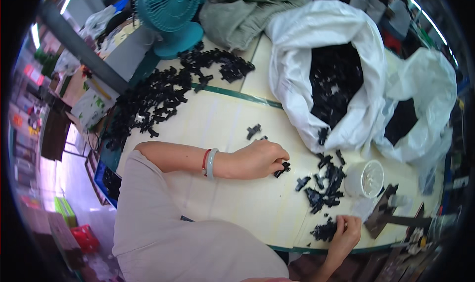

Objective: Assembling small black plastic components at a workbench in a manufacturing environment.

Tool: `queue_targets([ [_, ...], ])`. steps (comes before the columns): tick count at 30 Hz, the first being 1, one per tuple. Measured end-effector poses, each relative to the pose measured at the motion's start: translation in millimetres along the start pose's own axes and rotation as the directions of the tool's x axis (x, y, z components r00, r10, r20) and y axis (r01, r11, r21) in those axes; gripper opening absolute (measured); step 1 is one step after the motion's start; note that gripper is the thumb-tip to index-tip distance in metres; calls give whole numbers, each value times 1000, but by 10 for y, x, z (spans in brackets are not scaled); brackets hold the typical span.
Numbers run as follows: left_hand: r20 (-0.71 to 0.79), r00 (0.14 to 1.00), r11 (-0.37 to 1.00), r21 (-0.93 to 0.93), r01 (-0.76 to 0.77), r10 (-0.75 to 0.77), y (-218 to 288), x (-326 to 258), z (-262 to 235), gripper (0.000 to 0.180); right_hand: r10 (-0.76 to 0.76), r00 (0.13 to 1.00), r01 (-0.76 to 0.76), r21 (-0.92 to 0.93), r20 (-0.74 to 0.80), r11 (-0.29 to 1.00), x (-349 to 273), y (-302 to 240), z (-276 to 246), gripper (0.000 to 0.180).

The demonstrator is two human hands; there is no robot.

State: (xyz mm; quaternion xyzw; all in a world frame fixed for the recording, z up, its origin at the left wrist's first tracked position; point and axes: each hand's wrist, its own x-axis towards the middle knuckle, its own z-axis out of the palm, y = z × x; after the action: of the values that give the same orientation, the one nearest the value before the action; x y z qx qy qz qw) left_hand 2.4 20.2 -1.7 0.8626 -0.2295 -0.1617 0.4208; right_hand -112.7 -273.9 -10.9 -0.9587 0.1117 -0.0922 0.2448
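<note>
My left hand reaches across the middle of the table, its fingertips closed on a small black plastic part. A red cord and a pale bangle circle that wrist. At the table's near right, my right hand bends its fingers together at the edge of a heap of tiny black bits; whatever they pinch is hidden. Between the hands and a little farther off lies a loose pile of black plastic parts. Another single black part rests just beyond my left hand.
A big white sack full of black parts stands at the far right, a second bag beside it. A white tub and a dark metal fixture sit at right. Many black parts and a teal fan occupy the far left.
</note>
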Motion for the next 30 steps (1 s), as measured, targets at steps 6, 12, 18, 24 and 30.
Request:
queue_targets([
  [6, -148, 989, 981, 187, 48, -20, -187, -270, -226, 24, -134, 991, 135, 26, -23, 991, 58, 66, 100, 8],
  [12, 115, 986, 952, -296, -80, 119, 235, -155, -155, 32, -220, 944, 319, 511, -246, 799, 13, -147, 102, 15],
  [18, 537, 765, 450, -816, 363, 355, 386, 71, 430, 28, -447, 863, 474, 687, -237, 551, -64, -533, 215, 26],
  [24, 579, 776, 235, -814, 532, 249, 250, 15, 559, 22, -486, 801, 593, 572, -350, 567, -50, -585, 275, 26],
  [30, 545, 814, 272, -830, 487, 203, 371, 8, 601, 18, -435, 799, 580, 342, -416, 739, -169, -471, 287, 24],
])
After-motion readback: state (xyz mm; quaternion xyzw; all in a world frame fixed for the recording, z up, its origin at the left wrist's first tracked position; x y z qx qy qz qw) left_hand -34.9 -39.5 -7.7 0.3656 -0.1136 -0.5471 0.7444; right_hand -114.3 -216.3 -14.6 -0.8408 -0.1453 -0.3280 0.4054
